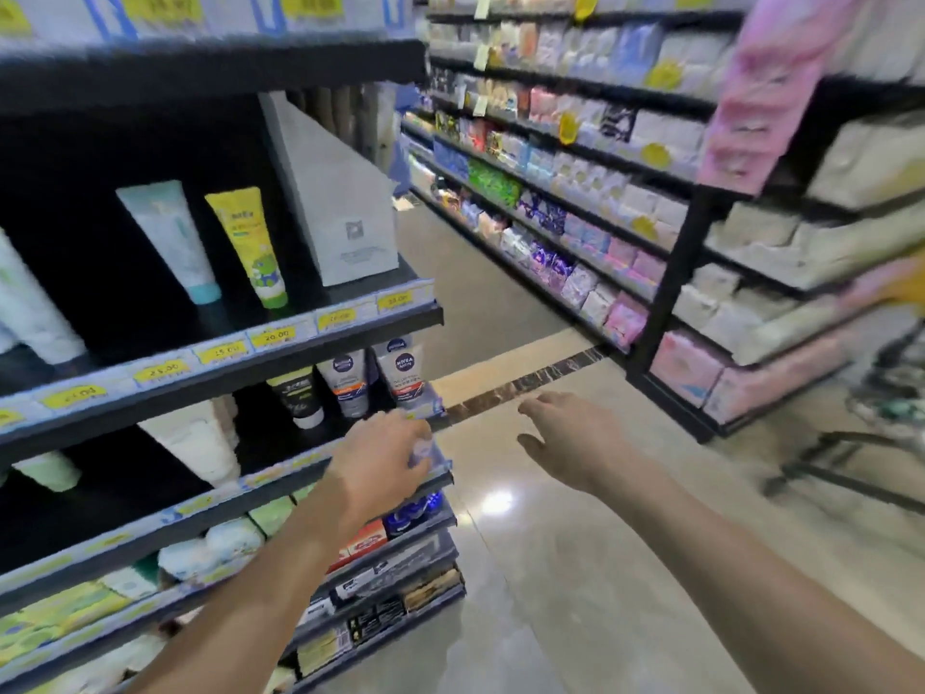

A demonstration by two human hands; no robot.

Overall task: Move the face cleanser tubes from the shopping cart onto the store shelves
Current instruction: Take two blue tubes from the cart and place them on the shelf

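Face cleanser tubes stand on the dark shelves at my left: a pale blue tube (170, 237) and a yellow tube (249, 245) on the upper shelf, grey-white tubes (400, 368) and a black tube (296, 395) on the shelf below. My left hand (380, 465) rests at the front edge of that lower shelf (280, 480), fingers bent over the price rail; whether it holds anything is not visible. My right hand (565, 440) hangs in the aisle, fingers relaxed and empty. The shopping cart (886, 393) shows partly at the far right edge.
A white carton (345, 202) stands at the upper shelf's right end. Lower shelves hold boxed soaps and packets (370, 543). Across the aisle, a long rack (575, 192) carries many soft packs. The glossy floor (525, 568) runs between the racks.
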